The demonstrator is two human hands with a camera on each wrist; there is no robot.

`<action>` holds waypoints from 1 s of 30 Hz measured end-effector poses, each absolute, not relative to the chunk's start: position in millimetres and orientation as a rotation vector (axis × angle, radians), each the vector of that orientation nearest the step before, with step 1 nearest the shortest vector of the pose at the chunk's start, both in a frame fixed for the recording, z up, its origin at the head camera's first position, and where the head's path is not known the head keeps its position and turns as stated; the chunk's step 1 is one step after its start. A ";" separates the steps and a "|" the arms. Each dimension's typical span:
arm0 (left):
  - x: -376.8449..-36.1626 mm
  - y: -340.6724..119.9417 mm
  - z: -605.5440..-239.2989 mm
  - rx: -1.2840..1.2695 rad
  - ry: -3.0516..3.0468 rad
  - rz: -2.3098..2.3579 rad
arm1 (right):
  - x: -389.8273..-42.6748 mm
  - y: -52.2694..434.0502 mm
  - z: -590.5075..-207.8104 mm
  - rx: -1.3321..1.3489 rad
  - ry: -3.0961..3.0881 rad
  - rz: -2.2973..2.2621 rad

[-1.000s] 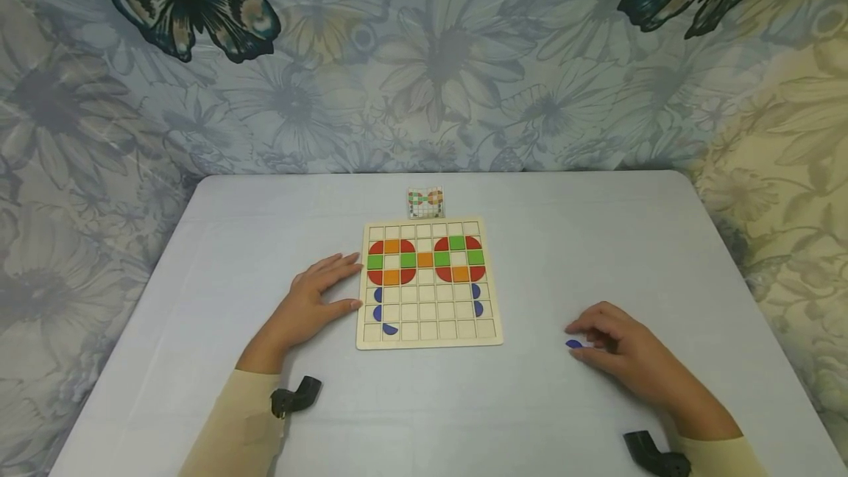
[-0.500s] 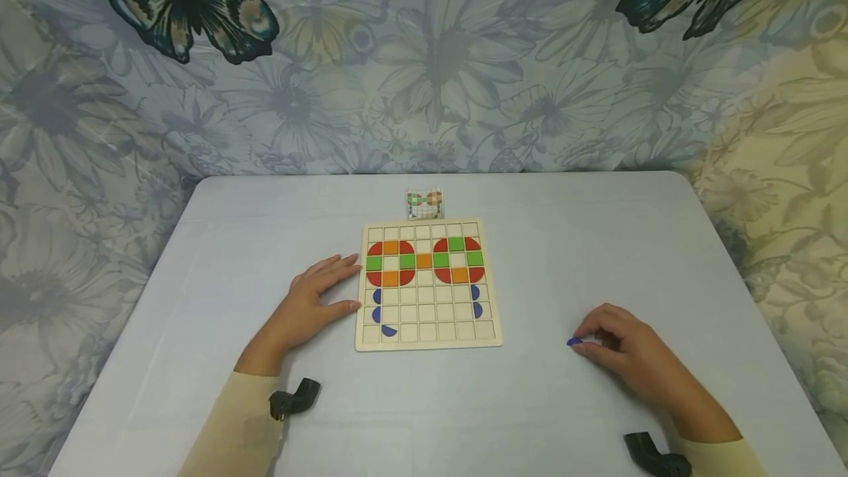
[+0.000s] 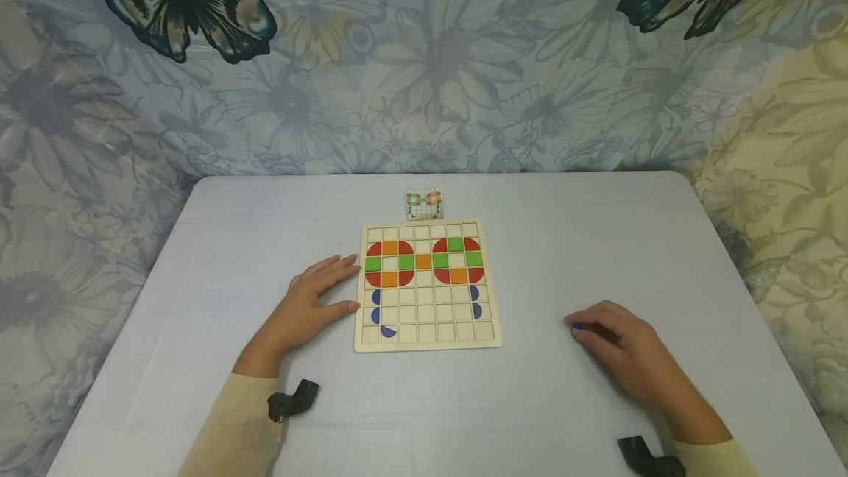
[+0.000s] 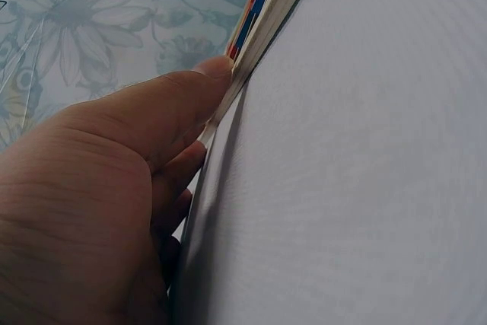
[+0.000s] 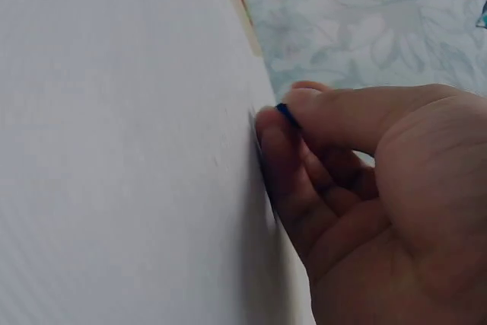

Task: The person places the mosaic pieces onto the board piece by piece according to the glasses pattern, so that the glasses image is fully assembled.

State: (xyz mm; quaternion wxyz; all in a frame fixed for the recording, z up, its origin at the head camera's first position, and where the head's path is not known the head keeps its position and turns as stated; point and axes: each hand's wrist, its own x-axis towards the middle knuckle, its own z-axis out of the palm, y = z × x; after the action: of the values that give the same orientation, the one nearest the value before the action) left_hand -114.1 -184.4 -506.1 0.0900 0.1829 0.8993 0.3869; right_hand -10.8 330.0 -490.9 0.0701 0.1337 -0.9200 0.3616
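Observation:
A wooden grid board (image 3: 433, 313) lies mid-table, bearing red rounded pieces, green and orange squares, and several blue half-round pieces down its sides. One blue piece (image 3: 388, 331) sits tilted in the bottom row. My left hand (image 3: 308, 311) rests on the table with extended fingers, thumb and fingertips touching the board's left edge; its thumb (image 4: 175, 104) shows against that edge in the left wrist view. Well right of the board, my right hand (image 3: 623, 337) pinches a small blue piece (image 5: 288, 116) between thumb and fingertips, most of it hidden by them.
A small pattern card (image 3: 424, 204) with a coloured grid picture lies just behind the board. The white-covered table (image 3: 530, 403) reaches a flowered cloth backdrop (image 3: 450, 94). Black wrist devices (image 3: 294, 400) sit on both sleeves.
The right fingers have closed on the blue piece, which has turned and risen slightly toward the back. The left hand stays at the board's edge.

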 end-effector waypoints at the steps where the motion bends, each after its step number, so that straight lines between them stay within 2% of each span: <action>1: -114.1 -184.5 -506.3 0.546 2.674 1.152 | -10.9 328.6 -491.6 0.387 -2.751 1.127; 11: -114.5 -185.4 -508.2 0.544 2.679 1.151 | -13.5 292.1 -492.3 0.221 -2.692 1.525; 23: -114.9 -185.0 -506.3 0.553 2.668 1.169 | -34.0 236.5 -488.0 0.234 -2.663 1.763; 30: -115.1 -185.6 -506.6 0.552 2.671 1.159 | -39.1 205.7 -489.4 0.208 -2.724 1.755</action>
State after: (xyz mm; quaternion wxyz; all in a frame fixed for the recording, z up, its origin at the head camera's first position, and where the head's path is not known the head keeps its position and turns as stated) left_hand -115.1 -185.6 -506.6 0.0888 0.1857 0.8977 0.3895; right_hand -39.1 205.7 -489.4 -0.0528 0.0640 -0.8378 0.5397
